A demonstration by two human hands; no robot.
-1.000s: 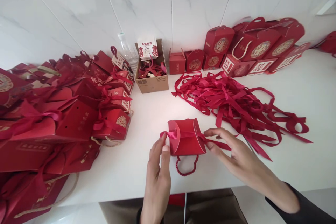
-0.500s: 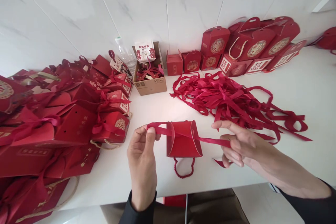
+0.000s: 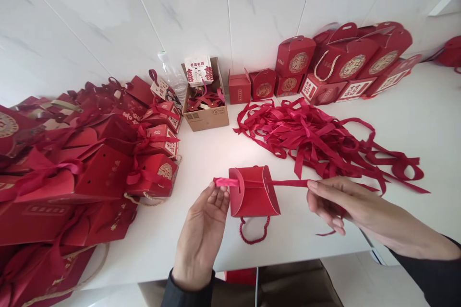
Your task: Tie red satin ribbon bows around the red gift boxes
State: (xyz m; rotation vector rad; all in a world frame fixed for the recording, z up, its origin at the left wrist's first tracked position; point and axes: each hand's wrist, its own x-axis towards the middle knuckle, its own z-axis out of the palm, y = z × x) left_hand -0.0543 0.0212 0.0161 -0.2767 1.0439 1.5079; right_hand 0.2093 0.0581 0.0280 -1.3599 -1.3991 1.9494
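A small red gift box (image 3: 255,194) with a red cord handle lies on the white counter (image 3: 216,153) near its front edge. A red ribbon (image 3: 288,183) runs through the box's top flaps and sticks out on both sides. My left hand (image 3: 203,230) pinches the short left end of the ribbon, right beside the box. My right hand (image 3: 333,199) is closed on the long right end, a hand's width to the right of the box, and the ribbon is stretched taut between them.
A heap of loose red ribbons (image 3: 324,139) lies behind my right hand. Several tied red boxes (image 3: 108,153) are piled at the left. A cardboard box (image 3: 205,105), a plastic bottle (image 3: 173,74) and more red boxes (image 3: 342,67) stand along the tiled wall.
My hands have drawn the ribbon through the box flaps. The left hand came back in close to the box, the right hand pulled its end out to the right, and the ribbon now runs straight.
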